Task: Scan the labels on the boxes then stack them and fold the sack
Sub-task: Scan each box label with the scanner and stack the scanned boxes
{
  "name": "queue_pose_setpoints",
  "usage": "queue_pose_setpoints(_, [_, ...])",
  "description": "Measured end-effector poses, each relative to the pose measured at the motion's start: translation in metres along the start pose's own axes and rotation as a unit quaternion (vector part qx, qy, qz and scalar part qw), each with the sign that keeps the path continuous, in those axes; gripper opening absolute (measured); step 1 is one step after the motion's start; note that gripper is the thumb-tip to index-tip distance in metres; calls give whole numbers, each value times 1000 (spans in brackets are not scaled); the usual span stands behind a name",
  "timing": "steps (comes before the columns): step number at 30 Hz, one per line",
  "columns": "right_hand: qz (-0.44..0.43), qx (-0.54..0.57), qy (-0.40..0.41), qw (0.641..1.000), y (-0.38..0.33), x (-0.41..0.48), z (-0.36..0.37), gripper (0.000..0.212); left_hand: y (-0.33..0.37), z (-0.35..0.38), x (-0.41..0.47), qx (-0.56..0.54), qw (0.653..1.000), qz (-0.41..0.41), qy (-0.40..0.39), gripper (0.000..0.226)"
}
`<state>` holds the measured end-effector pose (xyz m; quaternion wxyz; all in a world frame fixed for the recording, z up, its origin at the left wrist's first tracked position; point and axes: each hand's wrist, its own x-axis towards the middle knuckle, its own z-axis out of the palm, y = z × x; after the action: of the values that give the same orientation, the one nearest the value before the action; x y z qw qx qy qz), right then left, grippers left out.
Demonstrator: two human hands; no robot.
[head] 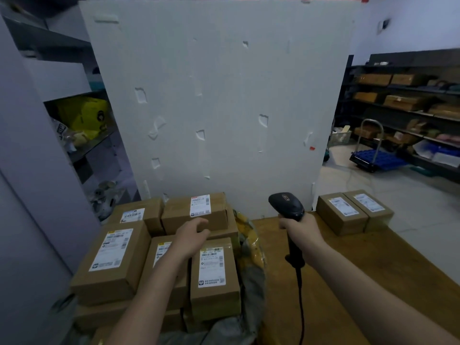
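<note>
Several brown cardboard boxes with white labels sit piled at the left of the wooden table (348, 260). The farthest box (194, 212) lies label up. My left hand (191, 236) hovers just in front of it with loosely spread fingers, holding nothing. A nearer box (214, 277) lies below that hand. My right hand (300, 231) grips the handle of a black barcode scanner (286, 205), head up and cable trailing toward me. Two labelled boxes (353, 211) stand side by side at the table's far right. A yellow and grey sack (251, 247) lies crumpled beside and under the pile.
A big white foam board (219, 100) stands upright behind the table. Grey shelving (74, 120) is at the left with a yellow bag on it. At the right, dark shelves (403, 100) hold parcels, with a blue platform trolley (373, 158) on the floor.
</note>
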<state>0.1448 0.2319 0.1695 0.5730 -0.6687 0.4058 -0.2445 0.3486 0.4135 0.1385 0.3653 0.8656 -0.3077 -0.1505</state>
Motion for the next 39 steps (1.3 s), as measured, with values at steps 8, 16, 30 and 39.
queue_pose_setpoints(8, [-20,-43,-56,997,10,5,-9,15,6,24,7,-2,1000,-5,-8,45])
queue_pose_setpoints(16, [-15,-48,-67,996,28,38,-51,10,35,62,26,9,1000,-18,-18,43])
queue_pose_setpoints(30, [13,-47,-98,994,64,189,-259,8,202,258,101,41,996,-72,-19,41])
queue_pose_setpoints(39, [38,-26,-104,994,68,264,-366,6,293,343,132,52,994,-97,-14,39])
